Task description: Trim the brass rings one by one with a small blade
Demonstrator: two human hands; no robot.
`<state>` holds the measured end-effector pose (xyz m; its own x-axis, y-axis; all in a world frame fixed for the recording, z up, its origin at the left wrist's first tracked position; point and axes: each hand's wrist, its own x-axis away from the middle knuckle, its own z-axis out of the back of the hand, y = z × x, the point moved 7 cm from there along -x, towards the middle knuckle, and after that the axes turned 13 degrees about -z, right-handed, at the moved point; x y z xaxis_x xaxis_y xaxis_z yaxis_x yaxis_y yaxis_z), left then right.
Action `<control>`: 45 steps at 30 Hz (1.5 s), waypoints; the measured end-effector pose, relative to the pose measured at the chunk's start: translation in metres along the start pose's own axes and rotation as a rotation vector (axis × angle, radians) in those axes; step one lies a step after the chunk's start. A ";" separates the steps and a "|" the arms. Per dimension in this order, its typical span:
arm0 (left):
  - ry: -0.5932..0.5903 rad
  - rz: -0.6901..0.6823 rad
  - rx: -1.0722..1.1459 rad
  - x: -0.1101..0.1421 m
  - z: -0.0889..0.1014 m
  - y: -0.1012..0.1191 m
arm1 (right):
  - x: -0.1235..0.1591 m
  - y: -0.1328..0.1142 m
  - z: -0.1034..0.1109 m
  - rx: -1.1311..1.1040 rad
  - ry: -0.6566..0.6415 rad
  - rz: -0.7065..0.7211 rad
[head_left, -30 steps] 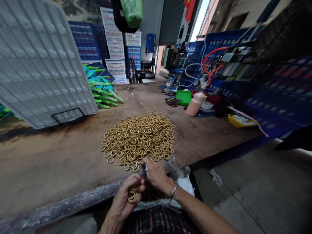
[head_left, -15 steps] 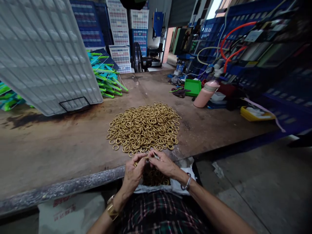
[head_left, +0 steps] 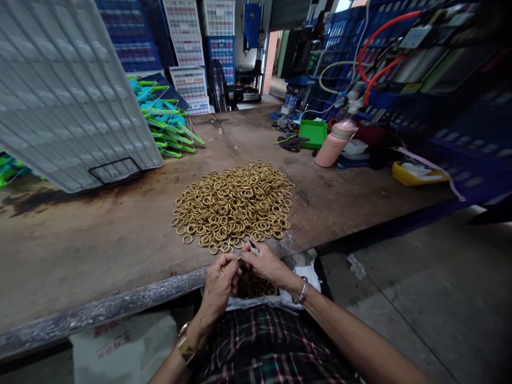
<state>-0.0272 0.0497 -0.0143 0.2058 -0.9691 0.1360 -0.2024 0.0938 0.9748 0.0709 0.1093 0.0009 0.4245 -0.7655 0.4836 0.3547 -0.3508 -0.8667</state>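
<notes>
A heap of brass-coloured rings (head_left: 236,205) lies on the worktable just beyond my hands. My left hand (head_left: 216,285) is closed on a brass ring (head_left: 222,270), pinched between thumb and fingers; more may be hidden in the palm. Close against it, my right hand (head_left: 267,265) grips a small tool (head_left: 253,248) with a dark pointed tip and a pale body, its kind unclear. The fingertips of both hands meet around a ring, partly covered. Below them, an open white bag (head_left: 308,280) at my lap holds more rings, darker in shadow.
A tall pale plastic crate (head_left: 76,96) stands tilted at left beside green and blue plastic pieces (head_left: 170,120). At right are a pink bottle (head_left: 335,145), a green tray (head_left: 313,133) and a yellow tray (head_left: 419,174). The table's wrapped front edge (head_left: 120,304) runs before me.
The view has shifted slightly, so the table things sit a little higher and further left. Both hands stay together; the tool in my right hand shows more clearly, tip upward.
</notes>
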 end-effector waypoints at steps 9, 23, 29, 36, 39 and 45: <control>-0.085 0.035 0.132 0.003 -0.006 -0.001 | 0.005 -0.016 0.000 0.160 0.053 0.165; -0.081 0.089 0.348 0.006 -0.009 0.002 | 0.009 -0.015 0.002 0.375 0.162 0.288; -0.068 0.051 0.240 0.004 -0.005 0.003 | 0.014 -0.008 -0.011 0.702 0.142 0.342; -0.130 -0.043 0.139 0.004 -0.004 0.001 | 0.015 -0.008 -0.017 0.862 0.128 0.358; -0.142 -0.074 0.089 0.003 -0.002 0.001 | 0.015 -0.005 -0.019 0.929 0.130 0.314; -0.190 0.021 0.065 0.022 -0.007 0.006 | 0.012 -0.003 -0.005 1.038 0.260 0.195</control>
<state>-0.0177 0.0308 -0.0045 0.0176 -0.9933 0.1145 -0.2677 0.1057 0.9577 0.0705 0.0981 0.0083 0.4035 -0.8924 0.2021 0.8833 0.3223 -0.3403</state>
